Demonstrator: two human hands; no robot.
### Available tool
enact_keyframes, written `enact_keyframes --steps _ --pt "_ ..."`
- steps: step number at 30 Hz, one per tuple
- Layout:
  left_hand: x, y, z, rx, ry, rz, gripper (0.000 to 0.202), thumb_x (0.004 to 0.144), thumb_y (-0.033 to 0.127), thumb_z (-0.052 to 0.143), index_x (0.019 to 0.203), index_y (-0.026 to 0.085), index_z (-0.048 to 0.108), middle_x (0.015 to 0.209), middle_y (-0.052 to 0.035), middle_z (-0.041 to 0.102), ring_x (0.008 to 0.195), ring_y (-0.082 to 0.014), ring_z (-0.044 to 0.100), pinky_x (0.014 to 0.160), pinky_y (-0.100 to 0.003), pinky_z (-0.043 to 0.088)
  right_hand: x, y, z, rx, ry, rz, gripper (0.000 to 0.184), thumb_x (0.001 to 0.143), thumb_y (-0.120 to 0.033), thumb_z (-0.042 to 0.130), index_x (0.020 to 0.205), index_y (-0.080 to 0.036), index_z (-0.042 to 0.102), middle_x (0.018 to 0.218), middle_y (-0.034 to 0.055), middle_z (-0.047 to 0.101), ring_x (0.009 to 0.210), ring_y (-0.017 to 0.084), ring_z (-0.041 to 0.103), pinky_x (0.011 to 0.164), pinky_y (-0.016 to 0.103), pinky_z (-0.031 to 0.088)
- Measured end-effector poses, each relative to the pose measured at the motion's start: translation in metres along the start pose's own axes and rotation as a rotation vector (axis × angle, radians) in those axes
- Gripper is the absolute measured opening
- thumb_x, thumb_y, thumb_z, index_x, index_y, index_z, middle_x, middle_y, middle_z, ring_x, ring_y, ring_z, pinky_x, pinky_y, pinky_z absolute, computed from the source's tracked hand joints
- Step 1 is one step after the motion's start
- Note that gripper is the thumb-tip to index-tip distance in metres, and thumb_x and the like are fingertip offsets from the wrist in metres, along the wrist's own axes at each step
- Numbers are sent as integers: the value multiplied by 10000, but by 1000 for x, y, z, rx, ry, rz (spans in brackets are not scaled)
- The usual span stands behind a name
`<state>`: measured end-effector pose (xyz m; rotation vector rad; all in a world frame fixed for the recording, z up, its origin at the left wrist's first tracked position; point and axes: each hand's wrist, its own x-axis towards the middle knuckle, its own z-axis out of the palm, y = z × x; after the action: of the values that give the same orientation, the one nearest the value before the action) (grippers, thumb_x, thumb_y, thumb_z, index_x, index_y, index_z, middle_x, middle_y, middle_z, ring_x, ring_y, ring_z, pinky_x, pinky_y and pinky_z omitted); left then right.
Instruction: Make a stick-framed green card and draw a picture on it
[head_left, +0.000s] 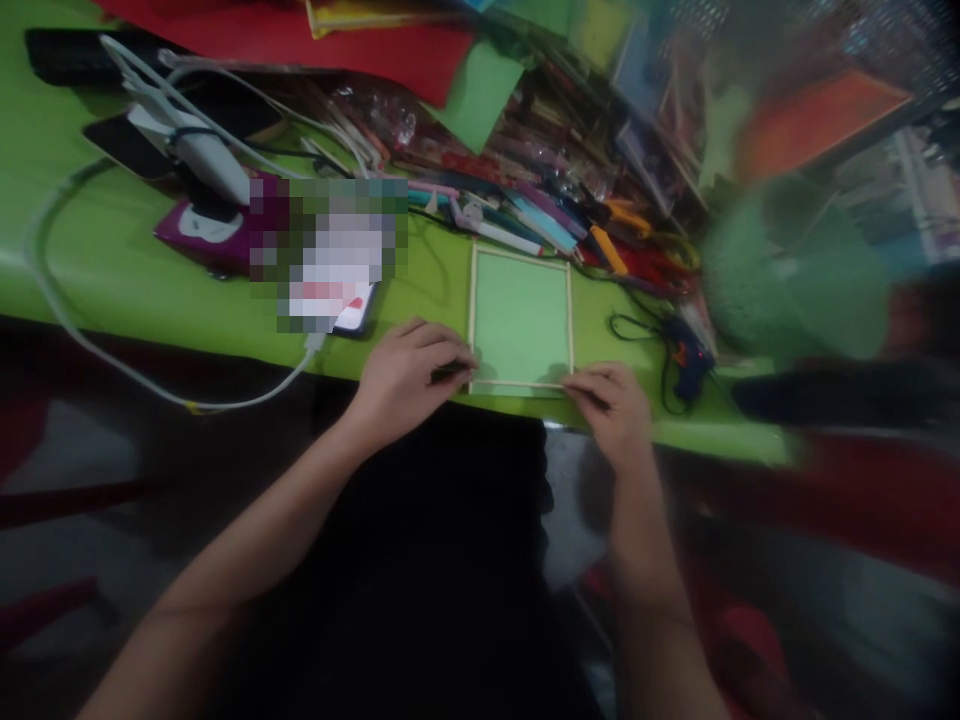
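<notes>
A pale green paper rectangle [521,315] framed by thin wooden sticks lies on the green table [112,260] near its front edge. My left hand [409,375] rests at the frame's bottom left corner, fingers curled and pressed on the stick end. My right hand [611,400] sits at the bottom right corner, fingers closed in a pinch on the bottom stick [517,383]. Both forearms reach up from the dark lap below.
A blue glue gun [686,360] with black cord lies right of the frame. Behind it, a heap of sticks, pens and coloured paper [540,190]. A phone and purple box with white cables [202,225] sit at left. A green blurred round object [795,270] at right.
</notes>
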<state>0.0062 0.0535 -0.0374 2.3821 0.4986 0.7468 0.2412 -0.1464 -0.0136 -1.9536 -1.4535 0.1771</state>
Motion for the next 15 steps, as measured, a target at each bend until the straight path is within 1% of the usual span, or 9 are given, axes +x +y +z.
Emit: enact_keyframes --steps 5,11,15 --pt "-1 2 1 63 -62 -33 87 937 315 710 923 277 787 1036 -40 740 971 -259 634 855 -416 461 -2 -1 1 -5 -14 7 190 965 -261 714 1075 -376 818 964 31 698 940 217 662 829 387 560" --pt "0 2 2 125 -59 -14 73 907 291 697 881 289 765 1015 -49 722 971 -287 611 824 -443 455 -4 4 -6 -19 -34 36 211 962 -247 716 1139 -339 784 1060 37 745 1002 225 686 899 407 569" --pt "0 0 3 128 -54 6 59 910 305 699 893 300 755 1011 -56 711 965 -308 615 809 -468 466 -5 4 -11 -8 -7 48 125 953 -241 728 1049 -302 781 1014 33 756 975 219 689 886 390 568"
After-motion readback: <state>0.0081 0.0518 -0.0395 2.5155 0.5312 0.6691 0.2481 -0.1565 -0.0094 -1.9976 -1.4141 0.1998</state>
